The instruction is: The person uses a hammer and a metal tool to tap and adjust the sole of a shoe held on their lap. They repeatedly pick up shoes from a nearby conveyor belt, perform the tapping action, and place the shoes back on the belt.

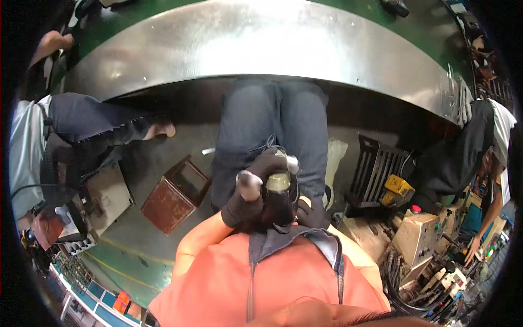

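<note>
1. Left hand (245, 199): dark work glove, fingers curled shut round the left side of a dark cylindrical part (279, 203); thumb raised beside the part's top.
2. Right hand (309, 212): also gloved, mostly hidden behind the part; it appears to cup the right and lower side, but how tightly it is closed cannot be told.
3. Dark cylindrical part: held close to the chest above the lap, between both hands. Long axis runs roughly up the picture, away from the body. A duller brass-coloured band (278, 181) sits at the far end, with a small bright metal piece (292, 162) just beyond it. The left hand is the plainer grip and lies nearer the far end.
4. Orange shirt (218, 278) and dark apron bib directly below the hands.
5. Rusty open box (174, 195) on the floor, to the left.
6. Curved steel table edge (261, 49) beyond the knees.
7. Other people at left and right edges, apart.
</note>
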### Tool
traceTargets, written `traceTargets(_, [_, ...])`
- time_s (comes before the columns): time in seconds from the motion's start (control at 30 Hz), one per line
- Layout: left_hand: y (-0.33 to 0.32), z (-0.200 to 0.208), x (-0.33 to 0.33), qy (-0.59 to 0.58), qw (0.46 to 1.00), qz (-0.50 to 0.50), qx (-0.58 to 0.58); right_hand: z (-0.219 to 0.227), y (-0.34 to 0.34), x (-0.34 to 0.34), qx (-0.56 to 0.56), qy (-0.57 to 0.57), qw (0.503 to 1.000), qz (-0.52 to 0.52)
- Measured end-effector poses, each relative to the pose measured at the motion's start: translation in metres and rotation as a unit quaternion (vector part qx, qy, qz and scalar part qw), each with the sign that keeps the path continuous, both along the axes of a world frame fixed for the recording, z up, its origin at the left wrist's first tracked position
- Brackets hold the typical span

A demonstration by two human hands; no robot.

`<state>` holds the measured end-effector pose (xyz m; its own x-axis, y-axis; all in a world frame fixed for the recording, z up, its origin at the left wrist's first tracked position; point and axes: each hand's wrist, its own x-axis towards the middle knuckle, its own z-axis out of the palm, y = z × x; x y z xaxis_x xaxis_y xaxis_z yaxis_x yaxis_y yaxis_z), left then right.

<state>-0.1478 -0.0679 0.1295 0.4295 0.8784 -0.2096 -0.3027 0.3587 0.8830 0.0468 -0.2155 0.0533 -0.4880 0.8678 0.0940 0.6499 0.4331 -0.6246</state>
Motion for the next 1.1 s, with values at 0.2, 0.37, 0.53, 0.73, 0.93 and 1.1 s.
traceTargets(0.2, [0.003, -0.006, 0.002, 0.043, 0.995, -0.053, 0.070, -0.002, -0.011, -0.005, -0.038, 0.077, 0.996, -0.033])
traceTargets(0.37, [0.019, -0.024, -0.004, 0.059, 0.973, -0.124, 0.188, -0.025, -0.010, -0.001, -0.040, 0.125, 0.991, 0.003])
traceTargets(0.53, [0.020, -0.017, -0.005, 0.001, 0.982, -0.049, 0.182, -0.039, -0.014, -0.002, -0.048, 0.154, 0.987, 0.019])
traceTargets(0.73, [0.009, -0.004, -0.014, 0.108, 0.880, -0.059, 0.458, -0.023, 0.005, -0.004, -0.054, 0.163, 0.985, 0.012])
traceTargets(0.93, [0.061, -0.011, -0.009, 0.150, 0.869, -0.102, 0.461, 0.000, 0.037, -0.008, -0.219, 0.191, 0.954, -0.080])
traceTargets(1.1, [0.077, -0.019, 0.000, 0.160, 0.879, -0.089, 0.440, 0.024, 0.062, -0.024, -0.241, 0.258, 0.926, -0.134])
